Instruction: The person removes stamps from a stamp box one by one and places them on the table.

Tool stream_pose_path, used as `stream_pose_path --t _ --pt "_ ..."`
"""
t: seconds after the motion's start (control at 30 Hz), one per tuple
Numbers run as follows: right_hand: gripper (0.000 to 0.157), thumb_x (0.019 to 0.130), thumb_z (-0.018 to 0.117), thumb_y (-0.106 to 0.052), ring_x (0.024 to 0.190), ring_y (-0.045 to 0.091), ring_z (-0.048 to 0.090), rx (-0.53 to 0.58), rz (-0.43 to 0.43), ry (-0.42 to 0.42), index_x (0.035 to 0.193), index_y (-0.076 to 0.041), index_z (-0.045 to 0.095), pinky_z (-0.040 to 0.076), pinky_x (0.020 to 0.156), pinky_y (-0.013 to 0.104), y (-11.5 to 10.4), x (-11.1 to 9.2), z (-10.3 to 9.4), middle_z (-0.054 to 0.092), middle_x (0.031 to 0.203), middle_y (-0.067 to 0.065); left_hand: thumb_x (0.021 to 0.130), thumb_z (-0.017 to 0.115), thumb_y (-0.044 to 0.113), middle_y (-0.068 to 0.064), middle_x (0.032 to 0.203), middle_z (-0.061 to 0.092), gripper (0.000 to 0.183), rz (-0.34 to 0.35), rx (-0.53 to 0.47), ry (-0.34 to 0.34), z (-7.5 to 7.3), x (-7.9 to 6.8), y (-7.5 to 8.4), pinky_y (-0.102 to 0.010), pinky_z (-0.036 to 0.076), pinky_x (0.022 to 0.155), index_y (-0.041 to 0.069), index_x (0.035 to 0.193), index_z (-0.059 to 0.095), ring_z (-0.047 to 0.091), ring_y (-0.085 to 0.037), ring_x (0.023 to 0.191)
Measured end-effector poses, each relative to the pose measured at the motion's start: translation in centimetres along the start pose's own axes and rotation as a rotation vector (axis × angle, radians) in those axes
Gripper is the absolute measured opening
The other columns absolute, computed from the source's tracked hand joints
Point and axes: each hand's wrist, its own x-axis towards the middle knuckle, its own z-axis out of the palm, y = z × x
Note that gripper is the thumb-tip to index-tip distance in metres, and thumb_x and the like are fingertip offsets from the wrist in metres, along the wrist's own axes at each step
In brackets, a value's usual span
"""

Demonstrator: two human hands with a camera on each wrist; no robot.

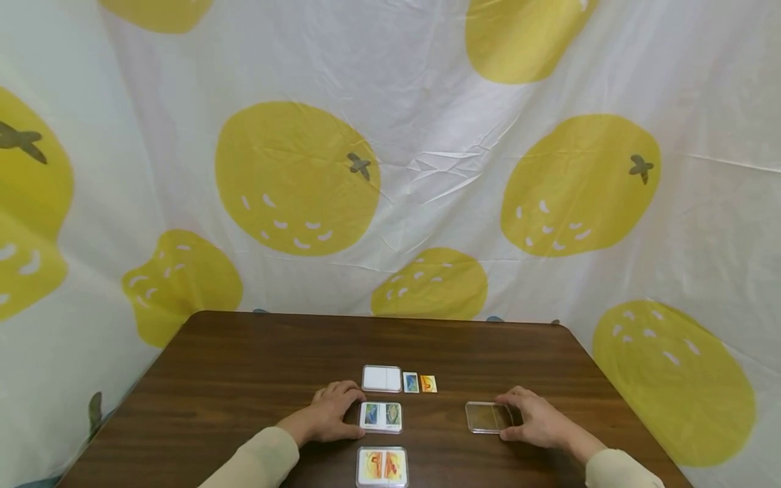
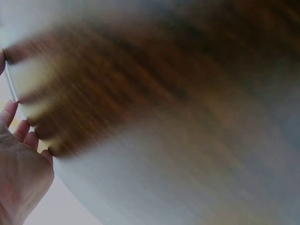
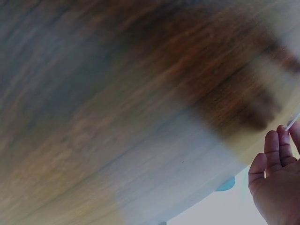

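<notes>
The nearest thing is a clear-rimmed plastic case with two orange picture cards, lying on the wood-grain table just on the near side of the blue-green card case, with a narrow strip of table between them. The blue-green card case shows two small pictures side by side, mostly blue on the left and greener on the right. At its left end is the left hand, thumb at the near corner and fingers at the far one, pinching the case between them. Well to the right of the blue-green card case, the right hand pinches the right end of a see-through plastic case, thumb at the near corner and fingers at the far one; whether this is a lid or a whole case cannot be told. Both sleeves are cream. Just beyond the blue-green card case lies a white-filled plastic case with a faint dividing line. To its far right sit a loose blue card and a loose orange card, close together. Farthest beyond hangs a pale cloth printed with yellow lemons.
</notes>
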Motion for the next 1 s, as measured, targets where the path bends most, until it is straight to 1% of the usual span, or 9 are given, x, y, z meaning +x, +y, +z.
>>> stream_pose_path --t 0.17,0.33,0.6,0.83,1.0 --pt "0.067 0.075 0.084 -0.037 0.103 0.027 0.056 -0.025 0.003 -0.006 0.127 -0.001 0.063 0.048 0.085 0.048 0.0 0.1 0.2 0.057 0.112 0.002 0.087 0.073 0.04 -0.01 0.137 0.042 0.051 0.001 0.002 0.003 0.0 0.0 0.1 -0.067 0.025 0.103 0.012 0.125 0.055 0.034 -0.039 0.133" --pt "0.068 0.074 0.084 -0.035 0.101 0.026 0.056 -0.028 0.005 -0.008 0.128 -0.001 0.062 0.048 0.084 0.045 0.0 0.1 0.2 0.057 0.11 0.001 0.087 0.074 0.039 -0.009 0.136 0.042 0.051 0.002 -0.003 0.003 0.0 0.0 0.2 -0.067 0.024 0.103 0.012 0.125 0.055 0.034 -0.04 0.132" --pt "0.068 0.075 0.084 -0.035 0.104 0.027 0.055 -0.031 -0.007 0.001 0.129 -0.001 0.062 0.048 0.086 0.048 0.2 0.2 0.5 0.056 0.11 0.002 0.087 0.074 0.039 -0.009 0.137 0.042 0.051 -0.007 -0.002 0.0 0.1 0.0 0.0 -0.066 0.024 0.103 0.012 0.125 0.055 0.033 -0.039 0.133" --pt "0.067 0.079 0.081 -0.036 0.104 0.027 0.054 0.004 0.003 0.001 0.13 0.002 0.06 0.048 0.086 0.048 -0.3 0.4 0.1 0.055 0.11 0.003 0.086 0.074 0.039 -0.01 0.137 0.042 0.051 -0.014 -0.013 -0.005 0.0 0.0 0.1 -0.066 0.024 0.103 0.012 0.126 0.055 0.033 -0.039 0.132" --pt "0.063 0.083 0.077 -0.033 0.099 0.025 0.054 0.008 -0.021 0.021 0.131 0.004 0.059 0.047 0.082 0.043 -1.3 1.0 -0.3 0.055 0.109 0.005 0.086 0.074 0.039 -0.01 0.136 0.043 0.052 -0.014 -0.014 0.002 0.1 0.1 0.0 -0.065 0.024 0.103 0.011 0.126 0.055 0.034 -0.039 0.132"
